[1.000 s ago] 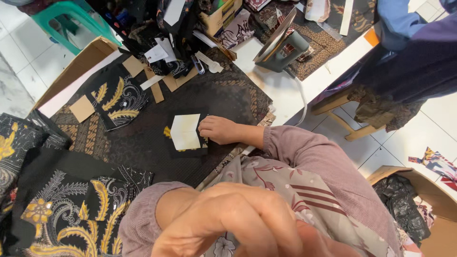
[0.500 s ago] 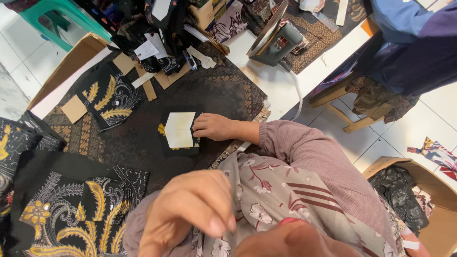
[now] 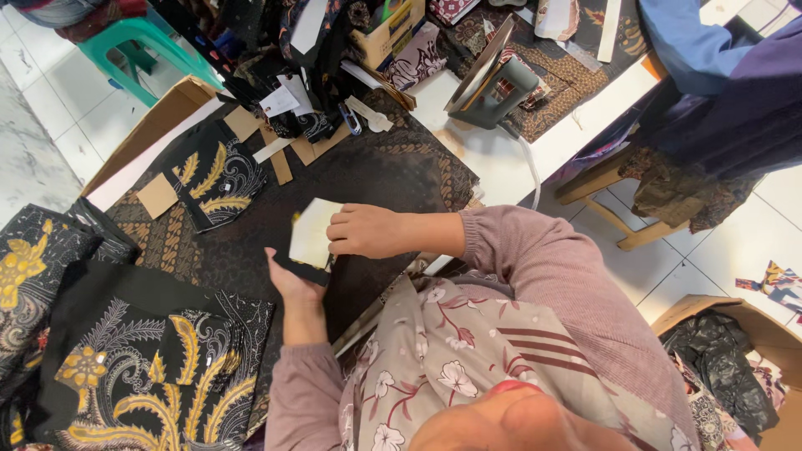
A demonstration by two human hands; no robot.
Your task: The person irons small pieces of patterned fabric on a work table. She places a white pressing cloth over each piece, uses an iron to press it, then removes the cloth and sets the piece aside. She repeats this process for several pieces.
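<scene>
Holding cream card (image 3: 312, 232) w/ both hands

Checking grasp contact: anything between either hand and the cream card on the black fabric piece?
Nothing visible. The right hand pinches the cream card at its right edge; the left hand is under the black fabric piece beneath the card, touching it.

Open brown cardboard box (image 3: 138, 138) at table's far left edge; tan carton (image 3: 388, 29) at top centre; second brown box (image 3: 752, 326) on floor, right.
</scene>
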